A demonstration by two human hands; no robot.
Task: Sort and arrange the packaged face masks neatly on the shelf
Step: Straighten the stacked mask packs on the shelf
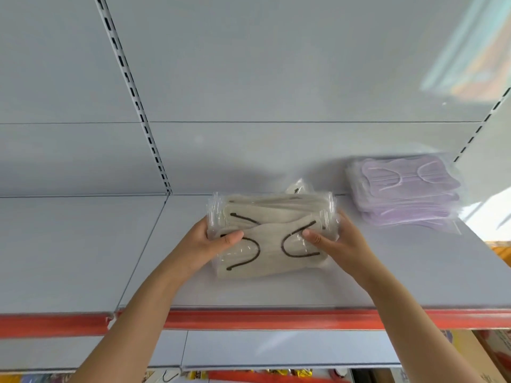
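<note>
Both hands hold one stack of beige face masks (272,233) on the grey shelf (359,277). The left hand (213,241) grasps the left end of the stack, with the thumb lying on top and the fingers hidden behind the edge. The right hand (331,239) grasps the right end in the same way. The stack sits near the middle of the shelf board, a little back from the red front rail (249,319). A second stack, of purple face masks (403,194), lies well apart to the right, near the back panel (276,78).

The main risk, as I judge it, is sliding. The packs are in smooth clear plastic, and the top pack already lies turned against the ones below (its dark ear loops point at another angle). If the hands press only at the ends, the middle packs can bulge up or slip out toward the front and fall over the rail.

Another risk is behind the stack. One small pack (300,186) stands up at the back, and I cannot tell if it belongs to the stack or leans loose on the panel. When the stack is pushed back, this pack may be bent or left hidden.

The purple stack also looks fanned out and not square, so a careless move of the right arm near it could push its lowest packs over the shelf edge.
</note>
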